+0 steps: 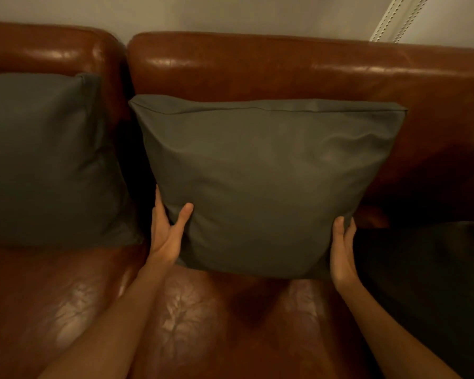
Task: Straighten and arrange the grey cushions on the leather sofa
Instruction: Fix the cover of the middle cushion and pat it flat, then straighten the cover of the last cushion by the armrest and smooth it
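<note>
A square grey cushion (pixel 260 181) stands upright in the middle, leaning on the backrest of the brown leather sofa (pixel 257 69). My left hand (pixel 166 231) grips its lower left corner, thumb on the front and fingers behind. My right hand (pixel 342 250) holds the lower right edge the same way. A second grey cushion (pixel 44 160) rests upright against the left backrest section. At the right edge a third dark cushion (pixel 433 283) lies on the seat, partly cut off by the frame.
The shiny leather seat (pixel 186 318) stretches in front of the cushions. A pale wall (pixel 230 15) rises behind the sofa, with white beaded blind cords (pixel 397 20) hanging at the top right.
</note>
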`<state>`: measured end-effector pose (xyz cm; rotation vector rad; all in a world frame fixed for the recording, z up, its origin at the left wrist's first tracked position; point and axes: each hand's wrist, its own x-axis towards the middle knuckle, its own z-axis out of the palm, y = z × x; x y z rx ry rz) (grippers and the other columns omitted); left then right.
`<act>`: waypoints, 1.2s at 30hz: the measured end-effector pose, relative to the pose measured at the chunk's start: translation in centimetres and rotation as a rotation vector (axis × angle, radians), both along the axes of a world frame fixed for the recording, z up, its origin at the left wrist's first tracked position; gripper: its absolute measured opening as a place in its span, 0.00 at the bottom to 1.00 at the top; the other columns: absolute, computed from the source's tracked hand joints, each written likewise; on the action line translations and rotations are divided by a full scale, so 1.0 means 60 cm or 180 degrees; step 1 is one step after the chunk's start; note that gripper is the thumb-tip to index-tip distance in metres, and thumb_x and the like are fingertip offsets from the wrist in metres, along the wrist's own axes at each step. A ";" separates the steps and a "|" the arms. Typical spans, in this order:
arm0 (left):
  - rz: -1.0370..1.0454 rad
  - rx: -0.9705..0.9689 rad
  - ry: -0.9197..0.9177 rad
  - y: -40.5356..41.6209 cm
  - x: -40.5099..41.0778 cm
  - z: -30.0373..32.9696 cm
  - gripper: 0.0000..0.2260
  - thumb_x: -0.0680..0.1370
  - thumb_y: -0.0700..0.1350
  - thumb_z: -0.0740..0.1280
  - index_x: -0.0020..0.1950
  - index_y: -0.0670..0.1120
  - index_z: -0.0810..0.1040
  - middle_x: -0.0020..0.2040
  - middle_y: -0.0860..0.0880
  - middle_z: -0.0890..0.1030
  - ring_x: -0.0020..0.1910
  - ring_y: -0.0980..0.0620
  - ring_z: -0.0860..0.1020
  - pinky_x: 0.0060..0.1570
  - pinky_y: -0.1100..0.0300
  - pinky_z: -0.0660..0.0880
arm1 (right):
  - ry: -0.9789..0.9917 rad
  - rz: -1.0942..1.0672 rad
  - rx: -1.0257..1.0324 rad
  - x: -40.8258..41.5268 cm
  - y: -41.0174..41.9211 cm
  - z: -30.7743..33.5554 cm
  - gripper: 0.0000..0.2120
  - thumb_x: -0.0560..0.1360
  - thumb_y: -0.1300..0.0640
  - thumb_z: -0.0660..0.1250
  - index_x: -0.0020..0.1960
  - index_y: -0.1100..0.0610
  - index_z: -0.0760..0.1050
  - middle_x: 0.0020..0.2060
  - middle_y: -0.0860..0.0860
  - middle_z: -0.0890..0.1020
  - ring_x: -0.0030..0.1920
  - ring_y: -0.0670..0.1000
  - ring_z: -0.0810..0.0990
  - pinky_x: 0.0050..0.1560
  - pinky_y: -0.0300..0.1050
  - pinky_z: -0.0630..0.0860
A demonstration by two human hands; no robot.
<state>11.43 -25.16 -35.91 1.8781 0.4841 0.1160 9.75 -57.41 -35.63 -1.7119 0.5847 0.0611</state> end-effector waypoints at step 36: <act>-0.3721 0.0927 -0.1327 -0.698 -0.120 0.346 0.21 0.80 0.54 0.63 0.73 0.53 0.67 0.73 0.47 0.62 0.72 0.44 0.60 0.70 0.44 0.61 | 0.0480 -0.1441 -0.3159 -0.401 -0.373 0.358 0.25 0.77 0.38 0.63 0.71 0.47 0.68 0.70 0.51 0.67 0.72 0.58 0.58 0.70 0.60 0.55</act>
